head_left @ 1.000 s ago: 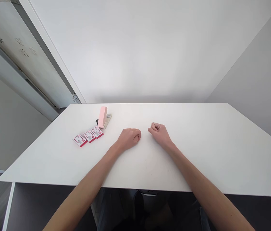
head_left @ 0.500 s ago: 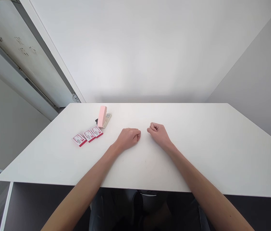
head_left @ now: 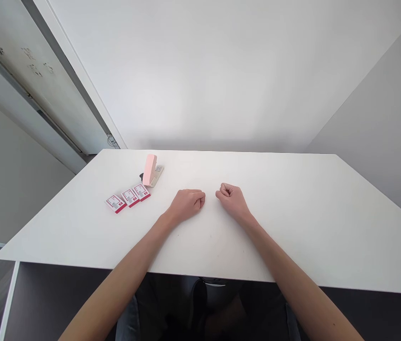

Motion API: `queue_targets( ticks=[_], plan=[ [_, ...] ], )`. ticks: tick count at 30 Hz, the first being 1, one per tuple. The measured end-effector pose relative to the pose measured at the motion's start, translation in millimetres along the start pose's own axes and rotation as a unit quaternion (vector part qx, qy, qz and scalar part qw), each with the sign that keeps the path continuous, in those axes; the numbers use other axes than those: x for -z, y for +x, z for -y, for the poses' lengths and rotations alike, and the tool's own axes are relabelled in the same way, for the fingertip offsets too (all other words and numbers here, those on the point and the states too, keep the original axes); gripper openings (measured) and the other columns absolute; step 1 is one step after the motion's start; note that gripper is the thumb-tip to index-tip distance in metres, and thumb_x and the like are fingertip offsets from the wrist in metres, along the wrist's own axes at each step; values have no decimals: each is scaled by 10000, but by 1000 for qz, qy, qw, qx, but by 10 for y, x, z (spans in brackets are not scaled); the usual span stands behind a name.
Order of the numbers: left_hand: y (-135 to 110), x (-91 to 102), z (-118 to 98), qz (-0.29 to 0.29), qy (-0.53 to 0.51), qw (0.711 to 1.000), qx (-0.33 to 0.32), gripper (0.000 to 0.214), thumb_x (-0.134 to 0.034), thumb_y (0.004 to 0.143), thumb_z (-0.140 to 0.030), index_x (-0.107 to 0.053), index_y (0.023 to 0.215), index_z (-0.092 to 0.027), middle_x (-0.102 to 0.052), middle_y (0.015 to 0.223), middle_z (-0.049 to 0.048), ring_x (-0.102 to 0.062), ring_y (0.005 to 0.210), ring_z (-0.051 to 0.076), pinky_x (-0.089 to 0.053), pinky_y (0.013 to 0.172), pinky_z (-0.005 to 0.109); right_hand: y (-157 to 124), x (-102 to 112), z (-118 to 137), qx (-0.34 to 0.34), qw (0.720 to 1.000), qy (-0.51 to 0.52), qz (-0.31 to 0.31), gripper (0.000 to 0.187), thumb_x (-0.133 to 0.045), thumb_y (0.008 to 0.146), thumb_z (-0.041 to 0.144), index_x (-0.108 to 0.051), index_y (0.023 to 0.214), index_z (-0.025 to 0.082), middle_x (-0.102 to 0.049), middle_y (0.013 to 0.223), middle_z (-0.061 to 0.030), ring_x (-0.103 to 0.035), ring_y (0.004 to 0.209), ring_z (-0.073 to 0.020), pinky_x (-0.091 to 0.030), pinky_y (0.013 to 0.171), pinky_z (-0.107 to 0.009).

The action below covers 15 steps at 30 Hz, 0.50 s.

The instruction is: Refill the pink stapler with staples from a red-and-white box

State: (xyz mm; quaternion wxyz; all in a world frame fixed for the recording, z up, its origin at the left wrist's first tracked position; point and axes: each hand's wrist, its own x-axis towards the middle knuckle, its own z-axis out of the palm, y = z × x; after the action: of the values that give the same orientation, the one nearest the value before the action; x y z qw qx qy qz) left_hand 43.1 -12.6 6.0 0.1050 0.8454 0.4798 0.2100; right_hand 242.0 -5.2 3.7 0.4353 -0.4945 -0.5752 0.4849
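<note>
Both my hands rest as fists on the white table [head_left: 282, 227], a small gap between them. My left hand [head_left: 187, 203] is closed, knuckles toward the right, with nothing showing in it. Facing it, my right hand [head_left: 232, 199] is curled shut as well, and nothing sticks out of it. Nearest to the left hand, up and to its left, is a pink stapler-like tool [head_left: 150, 170] with a pale base. Three small white cards or packets with red edging lie before it in a slanting row: one left [head_left: 115, 203], one middle [head_left: 130, 197], one right [head_left: 141, 191].
A white wall [head_left: 200, 80] rises behind the table's far edge, and a grey wall [head_left: 388, 104] stands on the right. At the left is a door frame with a marked panel [head_left: 40, 71]. My legs are under the table's front edge.
The view has tilted and shifted slightly. Both fists stay closed on the table, and the pink tool and the cards keep their places.
</note>
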Motion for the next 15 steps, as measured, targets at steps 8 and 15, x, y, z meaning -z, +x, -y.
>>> queue_targets(
  ticks=[8, 15],
  plan=[
    [-61, -15, -10, -6, 21, 1000, -17, 222, -435, 720, -21, -528, 618, -195, -644, 660, -18, -433, 551, 130, -249, 555, 290, -37, -18, -7, 13, 1000, -28, 4, 335, -532, 703, 175, -207, 664, 241, -203, 661, 59, -154, 627, -120, -125, 542, -294],
    [-58, -16, -7, -14, 33, 999, -25, 222, -428, 715, -23, -535, 622, -195, -645, 665, -14, -417, 539, 132, -247, 553, 294, -7, -26, -36, 33, 999, -43, 5, 332, -527, 708, 180, -203, 665, 241, -199, 657, 57, -162, 623, -123, -135, 537, -292]
  ],
)
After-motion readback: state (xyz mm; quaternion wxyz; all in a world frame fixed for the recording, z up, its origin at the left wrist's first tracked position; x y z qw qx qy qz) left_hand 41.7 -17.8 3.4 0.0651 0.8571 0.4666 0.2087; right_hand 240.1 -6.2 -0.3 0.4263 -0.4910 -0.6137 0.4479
